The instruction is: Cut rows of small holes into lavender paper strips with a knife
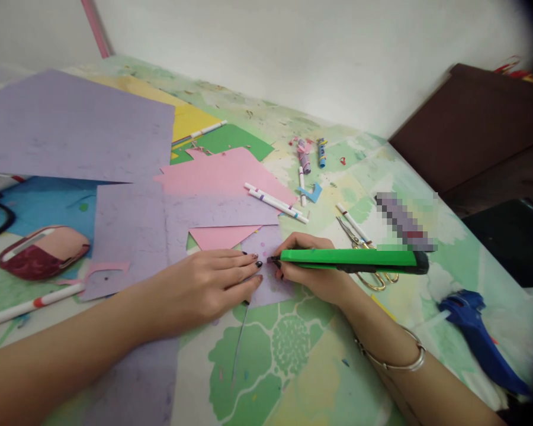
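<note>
While left fingers [240, 276] press purple paper [278, 289], right fingers [299, 239] grip a cutter [350, 257].

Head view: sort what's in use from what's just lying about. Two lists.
In use, by the look of it:
- green cutter, held in the right hand
- small purple paper, under the left hand's fingertips

Apparently just lying about:
- gold-handled scissors
- blue glue gun
- two white markers
- blue paper scrap
- pink and maroon case
</note>
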A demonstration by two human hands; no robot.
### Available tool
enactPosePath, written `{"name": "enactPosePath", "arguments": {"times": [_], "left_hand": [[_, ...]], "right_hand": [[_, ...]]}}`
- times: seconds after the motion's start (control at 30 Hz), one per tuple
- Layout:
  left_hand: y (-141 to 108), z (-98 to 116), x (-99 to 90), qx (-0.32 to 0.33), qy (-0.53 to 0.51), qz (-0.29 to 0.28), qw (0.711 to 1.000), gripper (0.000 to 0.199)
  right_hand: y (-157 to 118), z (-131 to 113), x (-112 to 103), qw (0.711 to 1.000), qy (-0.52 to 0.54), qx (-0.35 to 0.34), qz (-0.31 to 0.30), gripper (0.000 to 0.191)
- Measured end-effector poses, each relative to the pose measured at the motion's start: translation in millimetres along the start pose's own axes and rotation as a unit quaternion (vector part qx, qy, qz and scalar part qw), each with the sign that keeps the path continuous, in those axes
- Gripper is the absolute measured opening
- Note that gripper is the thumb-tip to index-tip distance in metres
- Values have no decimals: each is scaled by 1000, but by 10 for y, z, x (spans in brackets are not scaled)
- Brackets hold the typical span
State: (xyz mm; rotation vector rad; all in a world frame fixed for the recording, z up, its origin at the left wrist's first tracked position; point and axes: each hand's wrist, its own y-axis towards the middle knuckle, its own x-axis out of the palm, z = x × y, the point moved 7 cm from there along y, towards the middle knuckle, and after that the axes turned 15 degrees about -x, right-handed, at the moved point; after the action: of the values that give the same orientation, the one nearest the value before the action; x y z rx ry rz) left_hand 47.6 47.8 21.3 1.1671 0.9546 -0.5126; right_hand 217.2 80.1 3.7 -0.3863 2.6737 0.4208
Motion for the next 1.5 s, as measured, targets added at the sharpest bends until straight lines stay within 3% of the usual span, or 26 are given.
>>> {"name": "enactPosePath", "arguments": {"times": [0.1, 0.3, 0.47, 0.83, 1.33, 1.5], "left_hand": [[-25, -17, 14, -11, -2, 14, 1000, 33], [24, 10, -35, 14, 17, -18, 1000, 30], [45, 13, -71, 7, 10, 13, 1000, 34], [36, 11, -65, 12, 0, 17, 1000, 31], [36, -29, -14, 12, -9, -67, 998, 31], [83, 23, -66, 25, 21, -51, 998, 36]], "right_hand": [[-5, 3, -7, 1000, 11, 8, 0, 8], [11, -10, -13, 1000, 12, 9, 2, 7], [11, 1, 2, 1000, 13, 14, 2, 7], [-1, -18, 1, 1000, 0, 22, 11, 5], [16, -54, 0, 997, -64, -15, 38, 8], [22, -79, -6, 999, -16, -25, 36, 5]]}}
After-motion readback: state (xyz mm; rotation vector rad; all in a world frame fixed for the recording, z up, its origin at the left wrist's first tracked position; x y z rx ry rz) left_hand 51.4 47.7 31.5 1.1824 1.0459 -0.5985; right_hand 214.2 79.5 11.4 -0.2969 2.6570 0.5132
